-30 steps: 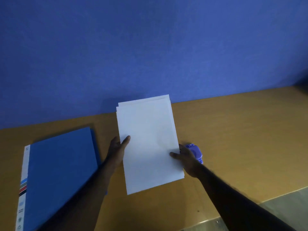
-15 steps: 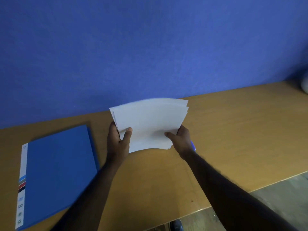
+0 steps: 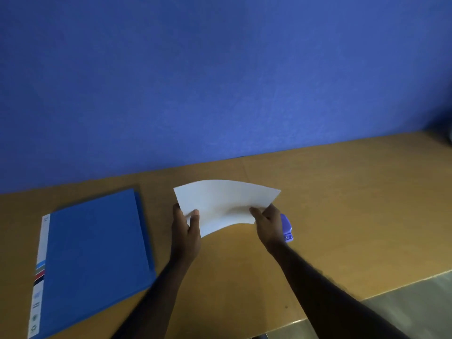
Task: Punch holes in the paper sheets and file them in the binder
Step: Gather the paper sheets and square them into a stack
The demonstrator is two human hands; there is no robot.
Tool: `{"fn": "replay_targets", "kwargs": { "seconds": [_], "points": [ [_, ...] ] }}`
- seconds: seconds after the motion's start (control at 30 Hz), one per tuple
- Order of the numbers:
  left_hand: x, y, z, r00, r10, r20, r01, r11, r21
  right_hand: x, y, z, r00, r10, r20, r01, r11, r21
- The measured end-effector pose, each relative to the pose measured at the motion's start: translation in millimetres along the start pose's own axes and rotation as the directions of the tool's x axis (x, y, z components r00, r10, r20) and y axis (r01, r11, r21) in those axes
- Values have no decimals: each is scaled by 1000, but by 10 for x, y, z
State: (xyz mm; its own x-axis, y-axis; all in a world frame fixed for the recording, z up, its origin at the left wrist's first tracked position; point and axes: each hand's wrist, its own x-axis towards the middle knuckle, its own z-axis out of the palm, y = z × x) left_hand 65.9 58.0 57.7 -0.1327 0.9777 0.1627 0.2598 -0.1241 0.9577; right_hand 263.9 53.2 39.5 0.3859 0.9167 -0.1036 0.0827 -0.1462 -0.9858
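Both hands, left hand [image 3: 184,228] and right hand [image 3: 267,225], have fingers clamped on the paper [image 3: 225,204] mid-frame, so lining it up with the punch [image 3: 286,227] looks next.

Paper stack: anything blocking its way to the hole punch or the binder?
Nothing visible. Both hands, left hand and right hand, hold the paper stack above the table. The purple hole punch sits just behind the right hand; the binder lies closed to the left, bare tabletop between.

A brown wooden desk [image 3: 342,192] carries a closed blue binder [image 3: 95,255] lying flat at about eight o'clock and a small purple hole punch [image 3: 286,227] near centre.
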Motion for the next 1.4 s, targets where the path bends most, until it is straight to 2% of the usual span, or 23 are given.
{"fn": "replay_targets", "kwargs": {
  "seconds": [0.07, 0.23, 0.33, 0.47, 0.63, 0.77, 0.83, 1.07, 1.2, 1.3, 1.4],
  "points": [
    [-58, -12, 42, 1000, -15, -25, 14, 1000, -4, -23, 52, 10, 999, 39, -11, -38, 999, 34],
    [-48, -6, 84, 998, -23, -62, 24, 1000, 14, -19, 67, 14, 999, 30, 46, -31, 999, 27],
    [13, -87, 85, 997, -70, -37, 71, 997, 18, 30, 33, 12, 998, 41, 53, -42, 999, 12],
    [94, -276, 70, 989, -124, 77, 123, 992, 15, 104, 54, -8, 994, 103, 37, -101, 994, -34],
    [40, -536, 88, 917, -380, 120, 383, 924, -1, 170, 177, -70, 955, 287, 78, -282, 957, -73],
    [-118, -725, 129, 871, -472, 138, 472, 881, 35, 147, 310, -98, 932, 353, 85, -342, 931, -128],
    [-196, -792, 157, 858, -495, 139, 490, 869, 71, 122, 371, -106, 925, 370, 85, -353, 921, -165],
    [-264, -933, 224, 818, -567, 95, 554, 822, 133, -11, 634, -225, 909, 399, 119, -297, 822, -487],
    [-298, -936, 289, 779, -614, 125, 597, 788, 153, -120, 760, -267, 897, 426, 119, -297, 780, -551],
    [-344, -874, 303, 811, -567, 143, 545, 822, 164, -146, 752, -254, 915, 377, 139, -246, 800, -547],
    [-302, -743, 261, 914, -398, 84, 388, 915, 114, -113, 604, -232, 965, 239, 109, -163, 872, -462]
  ]
}}
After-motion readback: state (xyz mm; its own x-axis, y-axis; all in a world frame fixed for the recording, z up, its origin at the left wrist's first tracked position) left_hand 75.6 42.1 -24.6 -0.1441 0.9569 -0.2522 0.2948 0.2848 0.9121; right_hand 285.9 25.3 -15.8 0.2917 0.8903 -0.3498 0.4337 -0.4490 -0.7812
